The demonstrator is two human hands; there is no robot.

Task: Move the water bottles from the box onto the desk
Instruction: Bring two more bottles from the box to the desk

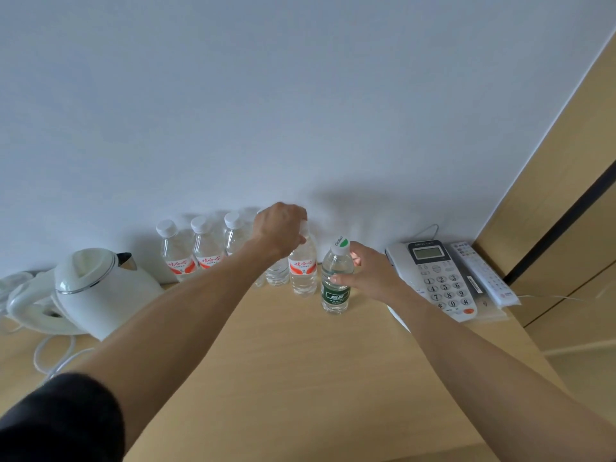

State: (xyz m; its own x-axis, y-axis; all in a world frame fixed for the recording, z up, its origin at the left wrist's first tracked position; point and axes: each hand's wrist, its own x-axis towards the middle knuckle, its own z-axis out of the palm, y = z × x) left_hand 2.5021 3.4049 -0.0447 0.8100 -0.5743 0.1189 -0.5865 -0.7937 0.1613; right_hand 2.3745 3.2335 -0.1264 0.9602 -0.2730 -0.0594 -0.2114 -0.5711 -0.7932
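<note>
Soft, even daylight; faint shadows on the wall (300, 111); wide-angle edge bending.

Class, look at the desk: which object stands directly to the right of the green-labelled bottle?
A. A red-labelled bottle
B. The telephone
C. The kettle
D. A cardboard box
B: the telephone sits just right of the green-labelled bottle, behind the right hand beside that bottle; the kettle is far left.
</note>
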